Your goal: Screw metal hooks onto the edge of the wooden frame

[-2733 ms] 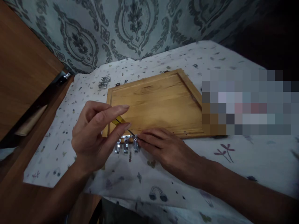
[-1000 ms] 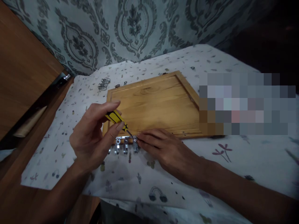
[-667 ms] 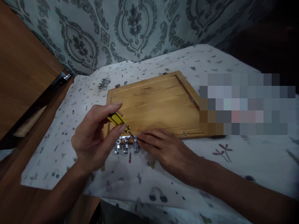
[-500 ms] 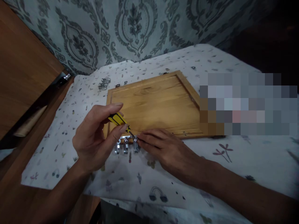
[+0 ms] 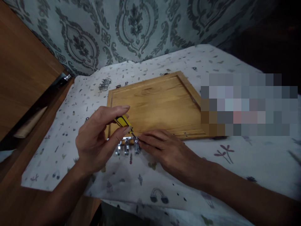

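My left hand (image 5: pixel 97 138) grips a small yellow-and-black screwdriver (image 5: pixel 122 123) between thumb and fingers. Its shaft slants down to the right, with the tip at a shiny metal hook rail (image 5: pixel 128 138) on the near edge of a framed wooden board (image 5: pixel 152 103). Several curved hooks hang from the rail toward me. My right hand (image 5: pixel 168 150) lies along the board's near edge, fingertips pressed together at the rail's right end beside the screwdriver tip. Those fingertips cover what lies under them.
A patterned white cloth (image 5: pixel 188 175) covers the table. Behind the board's left corner lies a pile of metal hooks (image 5: pixel 105 84). Small dark fittings (image 5: pixel 118 86) show along the board's far edge. A wooden cabinet (image 5: pixel 25 62) stands left, and a blurred patch hides the right side.
My left hand and the screwdriver handle have shifted slightly right, making the screwdriver a little steeper. The tip stays at the rail; my right hand and the board look unmoved.
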`<state>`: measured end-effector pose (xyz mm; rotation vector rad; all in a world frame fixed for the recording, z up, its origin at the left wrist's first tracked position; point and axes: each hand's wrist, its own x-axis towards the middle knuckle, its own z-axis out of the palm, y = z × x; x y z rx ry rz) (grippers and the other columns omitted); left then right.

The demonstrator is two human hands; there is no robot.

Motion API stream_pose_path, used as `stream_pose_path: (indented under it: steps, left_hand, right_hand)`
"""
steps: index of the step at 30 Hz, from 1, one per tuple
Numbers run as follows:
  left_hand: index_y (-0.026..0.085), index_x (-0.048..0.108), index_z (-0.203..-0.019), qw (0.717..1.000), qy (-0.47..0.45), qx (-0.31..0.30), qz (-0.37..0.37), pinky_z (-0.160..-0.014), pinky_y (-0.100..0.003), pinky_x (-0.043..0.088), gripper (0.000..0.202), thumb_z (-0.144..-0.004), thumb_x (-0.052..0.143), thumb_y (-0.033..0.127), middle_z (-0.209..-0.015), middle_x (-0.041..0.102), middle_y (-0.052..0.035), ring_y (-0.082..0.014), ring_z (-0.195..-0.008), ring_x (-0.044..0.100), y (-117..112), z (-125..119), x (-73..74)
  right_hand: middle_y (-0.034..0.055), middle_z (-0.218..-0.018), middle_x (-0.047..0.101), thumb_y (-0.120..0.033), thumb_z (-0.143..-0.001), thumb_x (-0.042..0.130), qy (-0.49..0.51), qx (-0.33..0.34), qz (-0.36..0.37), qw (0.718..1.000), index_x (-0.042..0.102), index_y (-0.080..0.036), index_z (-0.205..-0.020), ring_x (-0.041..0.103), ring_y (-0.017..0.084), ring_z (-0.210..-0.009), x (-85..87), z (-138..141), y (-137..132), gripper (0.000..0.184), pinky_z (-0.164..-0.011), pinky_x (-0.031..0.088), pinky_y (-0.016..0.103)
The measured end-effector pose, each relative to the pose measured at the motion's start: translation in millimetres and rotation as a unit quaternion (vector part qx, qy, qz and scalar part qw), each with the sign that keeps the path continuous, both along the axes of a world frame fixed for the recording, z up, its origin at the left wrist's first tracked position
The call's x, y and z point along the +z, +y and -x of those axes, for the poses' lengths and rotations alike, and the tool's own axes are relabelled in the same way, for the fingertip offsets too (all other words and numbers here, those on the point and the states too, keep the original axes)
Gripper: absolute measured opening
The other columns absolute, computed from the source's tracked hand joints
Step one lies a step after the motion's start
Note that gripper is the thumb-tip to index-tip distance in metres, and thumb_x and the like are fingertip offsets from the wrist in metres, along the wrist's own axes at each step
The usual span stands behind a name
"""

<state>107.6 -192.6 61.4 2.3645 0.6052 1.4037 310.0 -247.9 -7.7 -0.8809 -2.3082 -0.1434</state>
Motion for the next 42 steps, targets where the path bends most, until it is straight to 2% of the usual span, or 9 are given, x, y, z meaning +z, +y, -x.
stream_pose_path:
  steps: [3, 6, 9, 13, 21, 36, 42]
  left_hand:
    - [0.028, 0.064, -0.126, 1.000, 0.015, 0.011, 0.015, -0.083, -0.037, 0.057, 0.051, -0.082, 0.069, 0.003, -0.114, 0.068, -0.0034, -0.0174, -0.096, 0.066, -1.4, 0.3, 1.2]
    - [0.031, 0.063, -0.125, 1.000, 0.014, 0.020, 0.014, -0.079, -0.035, 0.057, 0.048, -0.083, 0.069, 0.008, -0.112, 0.069, -0.0024, -0.0168, -0.093, 0.065, -0.8, 0.2, 0.2]
    - [0.030, 0.065, -0.121, 0.999, 0.000, 0.027, -0.025, -0.073, -0.033, 0.055, 0.045, -0.080, 0.075, 0.013, -0.107, 0.070, -0.0016, -0.0154, -0.088, 0.064, 1.5, -0.8, -0.4]
    - [0.029, 0.067, -0.118, 0.996, 0.007, 0.050, -0.071, -0.073, -0.031, 0.056, 0.044, -0.079, 0.077, 0.011, -0.102, 0.072, 0.0014, -0.0139, -0.087, 0.065, 1.6, -1.7, 2.8]
    - [0.032, 0.064, -0.127, 0.999, 0.036, -0.009, 0.022, -0.084, -0.037, 0.060, 0.052, -0.084, 0.068, 0.003, -0.116, 0.071, -0.0006, -0.0176, -0.099, 0.068, -4.6, 0.9, 7.6]
    - [0.029, 0.065, -0.126, 1.000, 0.014, -0.017, -0.001, -0.084, -0.038, 0.060, 0.053, -0.081, 0.069, 0.001, -0.114, 0.071, -0.0027, -0.0178, -0.097, 0.068, -1.9, -0.4, 3.9]
    - [0.033, 0.066, -0.122, 0.999, -0.028, 0.031, -0.019, -0.077, -0.035, 0.062, 0.046, -0.084, 0.069, 0.008, -0.110, 0.070, -0.0008, -0.0159, -0.089, 0.068, -1.2, -0.4, 6.1]
  right_hand:
    - [0.0119, -0.113, 0.074, 0.001, -0.090, 0.041, -0.009, -0.005, 0.004, 1.000, 0.070, -0.011, -0.107, 0.065, 0.023, -0.103, 0.5, 0.4, 0.2, 0.036, -0.086, 0.058, 0.039]
    - [0.0120, -0.113, 0.075, 0.000, -0.090, 0.042, -0.008, -0.006, 0.005, 1.000, 0.070, -0.010, -0.108, 0.065, 0.024, -0.103, 0.7, 0.6, 0.4, 0.034, -0.087, 0.058, 0.039]
    - [0.0127, -0.113, 0.074, -0.003, -0.092, 0.043, 0.001, -0.002, 0.007, 1.000, 0.069, -0.009, -0.109, 0.065, 0.024, -0.105, 0.2, 0.6, 0.4, 0.031, -0.088, 0.057, 0.039]
    - [0.0120, -0.112, 0.074, -0.001, -0.092, 0.043, 0.003, -0.003, 0.010, 1.000, 0.069, -0.010, -0.109, 0.065, 0.023, -0.104, 0.4, 0.8, 0.1, 0.032, -0.089, 0.057, 0.039]
    - [0.0130, -0.116, 0.073, -0.006, -0.095, 0.044, -0.002, 0.003, 0.014, 1.000, 0.068, -0.010, -0.109, 0.063, 0.024, -0.107, -2.1, 0.6, -0.2, 0.029, -0.090, 0.057, 0.041]
    - [0.0152, -0.116, 0.072, -0.003, -0.093, 0.046, 0.003, 0.012, 0.022, 1.000, 0.068, -0.005, -0.109, 0.064, 0.027, -0.105, -0.6, 0.9, 0.1, 0.027, -0.089, 0.057, 0.042]
    - [0.0141, -0.115, 0.073, 0.000, -0.091, 0.043, 0.000, 0.006, 0.019, 1.000, 0.068, -0.008, -0.110, 0.064, 0.025, -0.106, -0.3, -0.6, 0.4, 0.031, -0.088, 0.057, 0.041]
